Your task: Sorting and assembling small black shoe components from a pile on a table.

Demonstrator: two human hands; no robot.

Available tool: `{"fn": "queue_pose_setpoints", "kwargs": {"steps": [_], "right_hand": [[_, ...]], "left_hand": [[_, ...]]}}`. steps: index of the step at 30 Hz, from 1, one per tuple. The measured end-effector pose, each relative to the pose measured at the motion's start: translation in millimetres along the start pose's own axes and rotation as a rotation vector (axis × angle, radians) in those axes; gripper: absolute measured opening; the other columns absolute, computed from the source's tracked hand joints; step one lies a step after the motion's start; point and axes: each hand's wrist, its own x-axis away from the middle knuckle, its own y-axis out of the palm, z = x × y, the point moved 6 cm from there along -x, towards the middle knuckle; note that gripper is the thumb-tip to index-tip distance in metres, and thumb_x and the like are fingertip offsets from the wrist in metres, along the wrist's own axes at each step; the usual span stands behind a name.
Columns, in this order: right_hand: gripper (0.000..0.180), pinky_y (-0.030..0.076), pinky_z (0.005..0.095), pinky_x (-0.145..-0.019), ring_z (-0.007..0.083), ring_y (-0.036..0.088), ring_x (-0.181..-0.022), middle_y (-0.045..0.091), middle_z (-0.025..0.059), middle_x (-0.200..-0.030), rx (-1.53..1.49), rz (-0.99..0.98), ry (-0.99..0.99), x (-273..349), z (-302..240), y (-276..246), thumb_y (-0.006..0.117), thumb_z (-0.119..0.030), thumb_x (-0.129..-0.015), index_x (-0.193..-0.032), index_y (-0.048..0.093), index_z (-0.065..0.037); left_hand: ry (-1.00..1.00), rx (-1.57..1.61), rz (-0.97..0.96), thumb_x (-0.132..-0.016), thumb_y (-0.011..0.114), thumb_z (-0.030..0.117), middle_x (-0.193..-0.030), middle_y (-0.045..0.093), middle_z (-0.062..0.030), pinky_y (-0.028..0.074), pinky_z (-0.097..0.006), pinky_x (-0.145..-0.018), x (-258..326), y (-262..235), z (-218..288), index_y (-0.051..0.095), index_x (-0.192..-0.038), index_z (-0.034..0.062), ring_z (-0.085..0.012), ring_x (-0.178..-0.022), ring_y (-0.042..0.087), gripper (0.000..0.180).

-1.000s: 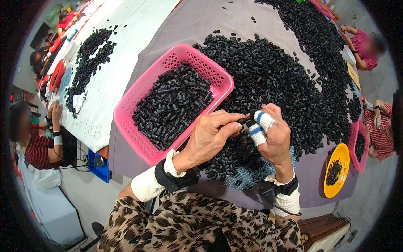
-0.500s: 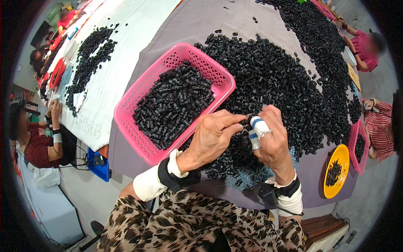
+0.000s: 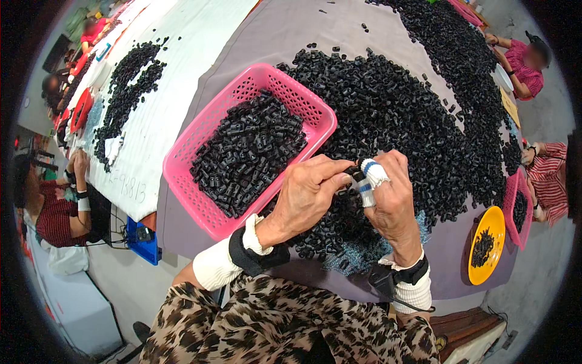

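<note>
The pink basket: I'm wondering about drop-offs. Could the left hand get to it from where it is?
Probably yes. The left hand pinches a small black part together with the right hand, right beside the pink basket, and nothing stands between them.

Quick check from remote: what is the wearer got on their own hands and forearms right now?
Both hands are bare. The left hand has a white sleeve cuff and black wrist strap. The right hand has white-and-blue tape on fingertips, a white cuff, and a black strapped device with cable.
</note>
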Motion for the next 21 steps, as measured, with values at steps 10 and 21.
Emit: {"fn": "queue_pose_setpoints", "kwargs": {"steps": [10, 21], "right_hand": [[0.031, 0.042, 0.0443, -0.075, 0.0349, 0.051, -0.081, 0.052, 0.0184, -0.086, -0.018, -0.083, 0.047, 4, 1, 6, 0.066, 0.006, -0.058, -0.087, 0.055, 0.008], [0.03, 0.042, 0.0437, -0.074, 0.0333, 0.05, -0.08, 0.05, 0.0153, -0.083, -0.068, -0.151, -0.102, 6, 9, 11, 0.069, 0.002, -0.052, -0.077, 0.053, 0.004]], "left_hand": [[0.029, -0.051, 0.012, -0.081, 0.067, 0.001, -0.073, 0.065, -0.0097, 0.047, -0.026, -0.06, -1, 0, 3, 0.069, -0.103, -0.0013, -0.0138, -0.065, 0.061, 0.022], [0.085, -0.059, 0.009, -0.08, 0.065, 0.001, -0.075, 0.063, -0.0133, 0.046, -0.033, -0.057, 3, 1, -2, 0.068, -0.099, -0.0012, -0.0236, -0.065, 0.061, 0.02]]}}
